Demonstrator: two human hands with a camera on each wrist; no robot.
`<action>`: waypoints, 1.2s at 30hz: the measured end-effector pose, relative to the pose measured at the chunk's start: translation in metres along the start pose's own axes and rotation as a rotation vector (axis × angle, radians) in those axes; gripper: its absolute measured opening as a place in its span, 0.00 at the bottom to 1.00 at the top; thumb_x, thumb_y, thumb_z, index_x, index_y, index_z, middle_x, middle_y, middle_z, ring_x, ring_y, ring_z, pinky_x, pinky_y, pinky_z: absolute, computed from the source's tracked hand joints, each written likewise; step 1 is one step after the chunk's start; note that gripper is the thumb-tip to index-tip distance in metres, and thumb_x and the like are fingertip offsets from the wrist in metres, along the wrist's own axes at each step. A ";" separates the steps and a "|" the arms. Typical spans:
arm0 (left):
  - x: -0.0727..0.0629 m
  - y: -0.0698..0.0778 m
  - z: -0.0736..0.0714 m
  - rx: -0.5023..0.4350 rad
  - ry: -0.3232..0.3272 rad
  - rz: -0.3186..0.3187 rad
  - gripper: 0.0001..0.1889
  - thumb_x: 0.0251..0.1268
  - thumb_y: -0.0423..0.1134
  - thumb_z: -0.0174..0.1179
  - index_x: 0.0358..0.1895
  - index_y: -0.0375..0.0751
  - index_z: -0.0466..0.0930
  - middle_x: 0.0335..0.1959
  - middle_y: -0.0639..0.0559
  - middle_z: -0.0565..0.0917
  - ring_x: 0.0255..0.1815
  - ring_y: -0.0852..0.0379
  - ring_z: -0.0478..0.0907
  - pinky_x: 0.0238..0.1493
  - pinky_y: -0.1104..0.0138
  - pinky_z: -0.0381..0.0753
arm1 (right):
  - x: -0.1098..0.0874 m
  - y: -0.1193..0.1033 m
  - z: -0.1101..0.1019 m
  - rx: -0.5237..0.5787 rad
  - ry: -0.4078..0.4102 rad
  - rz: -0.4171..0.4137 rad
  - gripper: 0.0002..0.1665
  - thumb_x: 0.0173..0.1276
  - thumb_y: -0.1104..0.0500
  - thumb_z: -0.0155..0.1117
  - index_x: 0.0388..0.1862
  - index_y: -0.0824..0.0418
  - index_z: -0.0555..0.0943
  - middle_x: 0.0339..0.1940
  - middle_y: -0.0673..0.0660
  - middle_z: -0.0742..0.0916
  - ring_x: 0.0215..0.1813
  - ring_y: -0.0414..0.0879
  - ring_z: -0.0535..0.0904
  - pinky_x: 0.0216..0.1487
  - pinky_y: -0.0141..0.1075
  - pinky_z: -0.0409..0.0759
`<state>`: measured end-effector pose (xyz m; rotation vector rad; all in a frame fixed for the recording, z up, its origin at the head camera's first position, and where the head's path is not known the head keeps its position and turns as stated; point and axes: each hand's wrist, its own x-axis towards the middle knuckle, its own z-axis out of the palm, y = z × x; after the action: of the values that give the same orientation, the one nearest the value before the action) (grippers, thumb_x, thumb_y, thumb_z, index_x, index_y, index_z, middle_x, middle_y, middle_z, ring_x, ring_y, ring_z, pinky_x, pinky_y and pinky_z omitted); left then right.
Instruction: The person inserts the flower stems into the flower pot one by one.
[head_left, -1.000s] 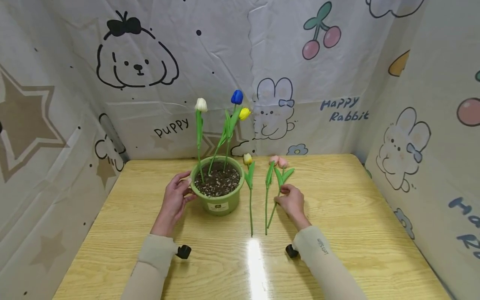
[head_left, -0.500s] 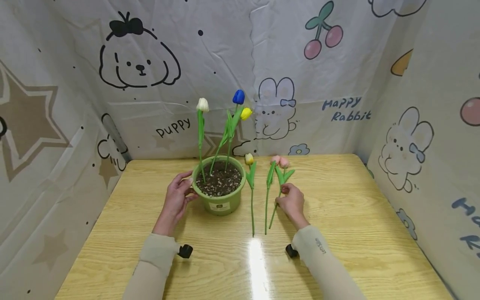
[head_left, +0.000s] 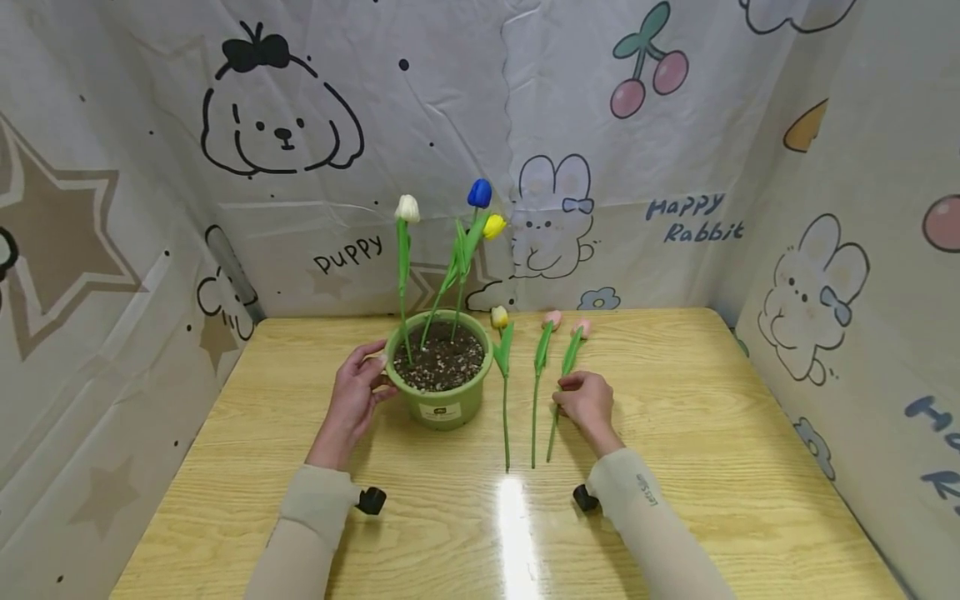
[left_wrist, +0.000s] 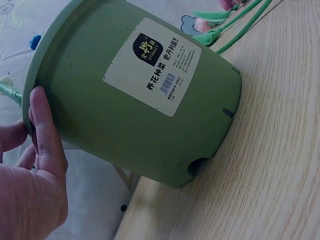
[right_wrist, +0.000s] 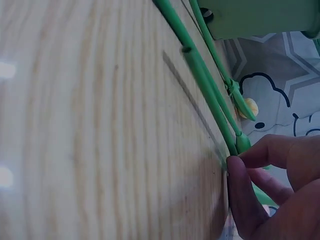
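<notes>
My left hand [head_left: 354,397] holds the rim of a green flowerpot [head_left: 447,408] at its left side. In the left wrist view, fingers [left_wrist: 47,130] lie along the outside of the pot below the rim. Soil [head_left: 442,358] fills the pot, and a white tulip [head_left: 407,208], a blue tulip [head_left: 479,193] and a yellow tulip [head_left: 494,226] stand in it. My right hand [head_left: 588,404] pinches the green stem of a pink tulip [head_left: 581,328] between thumb and finger. Its lower stem end [right_wrist: 187,50] shows in the right wrist view, raised slightly above the tabletop.
Left of the held tulip, another pink tulip [head_left: 552,320] and a pale yellow tulip [head_left: 499,317] lie on the wooden table [head_left: 675,467]. A printed cloth [head_left: 450,100] encloses the table at the back and sides.
The pink tulip in my right hand has turned and shifted right, so its bloom now lies apart from the other pink one. My left hand stays at the pot.
</notes>
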<state>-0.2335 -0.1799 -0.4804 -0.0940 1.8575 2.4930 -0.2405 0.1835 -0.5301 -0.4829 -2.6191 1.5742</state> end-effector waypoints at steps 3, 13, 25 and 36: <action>0.000 0.000 0.001 -0.002 -0.002 0.000 0.19 0.83 0.34 0.51 0.71 0.35 0.67 0.33 0.58 0.82 0.26 0.63 0.80 0.28 0.72 0.86 | 0.000 0.000 -0.001 0.024 -0.014 0.021 0.11 0.63 0.68 0.73 0.45 0.66 0.88 0.42 0.64 0.88 0.27 0.42 0.84 0.30 0.31 0.88; 0.002 0.001 0.001 0.009 -0.013 -0.002 0.20 0.83 0.35 0.51 0.72 0.35 0.67 0.33 0.58 0.82 0.26 0.63 0.80 0.29 0.71 0.86 | 0.002 0.000 -0.008 0.093 -0.023 0.085 0.12 0.62 0.67 0.69 0.45 0.67 0.88 0.44 0.63 0.88 0.26 0.42 0.84 0.29 0.32 0.88; 0.001 0.000 -0.001 0.008 0.001 -0.002 0.20 0.83 0.35 0.51 0.71 0.34 0.67 0.33 0.59 0.82 0.26 0.63 0.80 0.29 0.72 0.86 | 0.001 -0.002 -0.011 0.169 -0.042 0.094 0.15 0.66 0.70 0.67 0.52 0.70 0.86 0.46 0.65 0.87 0.31 0.44 0.86 0.33 0.33 0.89; 0.001 0.000 -0.002 0.006 -0.009 0.000 0.20 0.83 0.35 0.50 0.72 0.36 0.67 0.33 0.58 0.82 0.26 0.63 0.80 0.29 0.71 0.86 | 0.001 -0.021 -0.020 0.267 -0.037 0.002 0.19 0.66 0.73 0.64 0.56 0.73 0.84 0.54 0.68 0.86 0.41 0.49 0.86 0.38 0.35 0.91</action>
<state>-0.2340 -0.1822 -0.4809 -0.0829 1.8617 2.4829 -0.2424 0.1914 -0.5027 -0.4407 -2.3799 1.9122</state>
